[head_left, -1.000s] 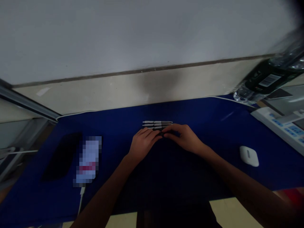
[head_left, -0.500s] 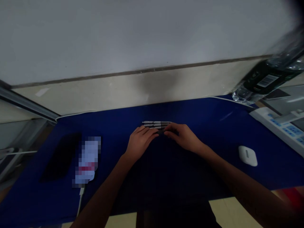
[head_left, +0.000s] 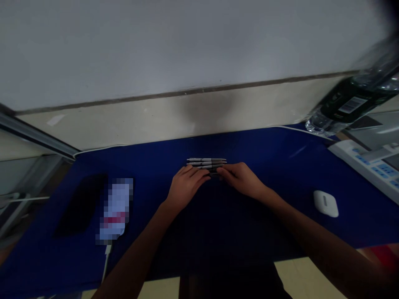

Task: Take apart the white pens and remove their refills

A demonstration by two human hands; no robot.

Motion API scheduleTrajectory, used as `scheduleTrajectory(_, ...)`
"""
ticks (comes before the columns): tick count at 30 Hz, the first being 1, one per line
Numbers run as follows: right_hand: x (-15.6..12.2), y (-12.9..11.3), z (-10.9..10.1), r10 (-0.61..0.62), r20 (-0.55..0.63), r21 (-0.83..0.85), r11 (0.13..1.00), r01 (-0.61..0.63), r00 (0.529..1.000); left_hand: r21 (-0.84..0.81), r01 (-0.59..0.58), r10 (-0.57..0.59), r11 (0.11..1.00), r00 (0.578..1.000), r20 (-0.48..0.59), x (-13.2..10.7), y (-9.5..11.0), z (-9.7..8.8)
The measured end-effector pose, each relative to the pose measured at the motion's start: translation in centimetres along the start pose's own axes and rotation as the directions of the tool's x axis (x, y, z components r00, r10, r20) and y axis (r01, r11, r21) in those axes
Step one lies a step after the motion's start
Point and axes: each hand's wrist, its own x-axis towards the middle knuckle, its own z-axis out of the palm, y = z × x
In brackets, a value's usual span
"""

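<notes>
A row of grey pens (head_left: 205, 162) lies side by side on the blue mat (head_left: 268, 166), pointing left to right. My left hand (head_left: 184, 187) rests just below them with its fingers curled, its fingertips at the nearest pen. My right hand (head_left: 241, 178) comes in from the right, fingers pinched together on the right end of that nearest pen. The two hands almost meet over it. What lies under the fingertips is hidden.
A white earbud case (head_left: 326, 203) lies on the mat to the right. At the left are a dark phone (head_left: 82, 203) and a blurred-out card (head_left: 116, 209). A bottle (head_left: 352, 104) and a white device with blue keys (head_left: 370, 164) stand at the far right. A wall rises behind.
Both hands stay at the pens with only slight finger shifts; my right fingertips have slid a little along the nearest pen. The view barely moves.
</notes>
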Motion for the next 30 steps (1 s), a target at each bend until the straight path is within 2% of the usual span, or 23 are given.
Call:
scheduleTrajectory(6,-0.02,0.18,0.10,0.075,-0.022,0.089,0.993,-0.073,0.997,0.029,0.026,-0.026,0.999,1.000,0.005,-0.03,-0.38,-0.19)
scheduleTrajectory(11,0.02,0.22,0.13,0.038,-0.055,0.019,0.999,-0.037,0.998,0.030,0.016,-0.017,0.999,1.000,0.024,0.01,-0.26,-0.17)
scheduleTrajectory(18,0.01,0.25,0.24,0.063,-0.016,0.023,0.998,-0.063,0.998,0.026,-0.007,0.006,1.000,1.000,0.023,0.03,0.17,-0.02)
scheduleTrajectory(25,0.00,0.36,0.24,0.113,0.004,0.133,0.985,-0.113,0.994,0.040,0.016,-0.016,0.999,1.000,0.012,0.07,-0.14,-0.26)
scheduleTrajectory(30,0.02,0.13,0.07,0.088,0.036,0.085,0.992,-0.091,0.995,0.052,-0.003,0.001,0.999,0.999,0.034,0.26,-0.02,-0.51)
